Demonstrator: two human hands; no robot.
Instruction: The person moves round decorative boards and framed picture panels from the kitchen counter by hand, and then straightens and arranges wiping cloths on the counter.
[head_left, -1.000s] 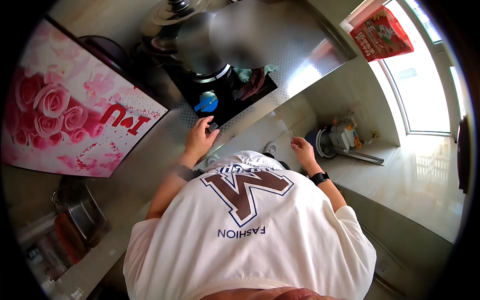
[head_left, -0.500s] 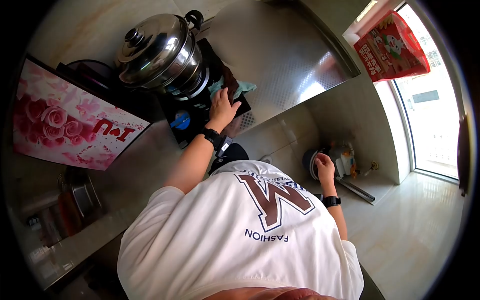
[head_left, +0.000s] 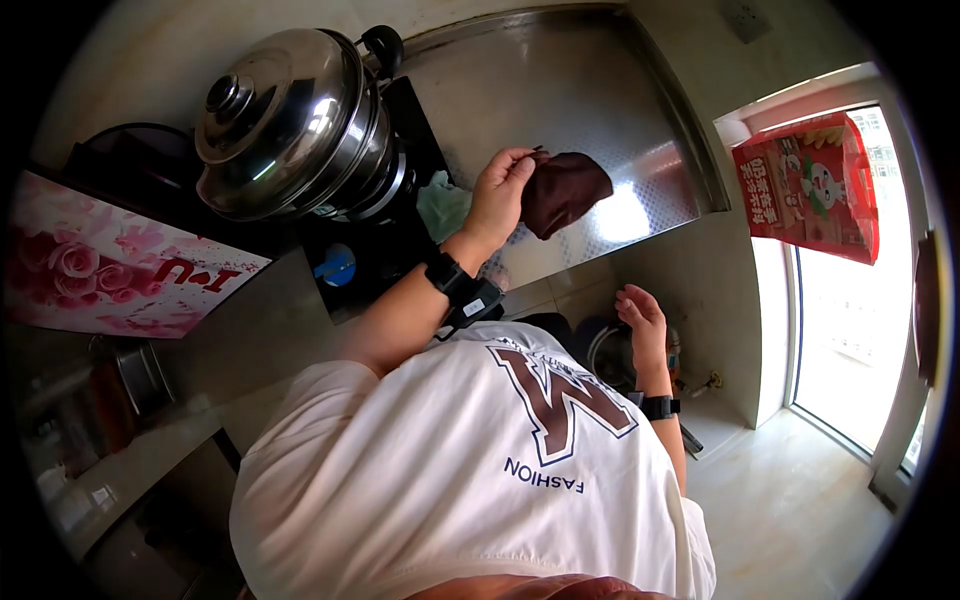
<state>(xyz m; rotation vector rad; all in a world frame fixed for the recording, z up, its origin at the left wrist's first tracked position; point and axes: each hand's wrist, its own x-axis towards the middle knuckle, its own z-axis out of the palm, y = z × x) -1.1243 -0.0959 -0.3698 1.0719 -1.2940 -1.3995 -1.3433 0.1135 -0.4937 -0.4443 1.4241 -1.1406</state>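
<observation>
My left hand (head_left: 500, 196) pinches a dark brown cloth (head_left: 566, 194) by its edge, and the cloth hangs out to the right over the steel counter (head_left: 520, 80). Just left of that hand, a crumpled pale green cloth (head_left: 440, 206) lies on the black cooktop (head_left: 375, 262). A steel pot with a domed lid (head_left: 290, 120) stands on the cooktop. My right hand (head_left: 643, 325) hangs at the right of my body, fingers apart and holding nothing.
A pink rose-patterned panel (head_left: 110, 260) stands left of the cooktop. A red snack bag (head_left: 810, 185) hangs by the bright window at right. Below the counter, a round container (head_left: 607, 352) sits behind my right hand, near a pipe fitting (head_left: 714, 380). The counter has a raised rim (head_left: 690, 110).
My left hand has lifted the brown cloth off the cooktop area and carried it right, over the steel counter. The green cloth stays behind. My right hand has risen slightly.
</observation>
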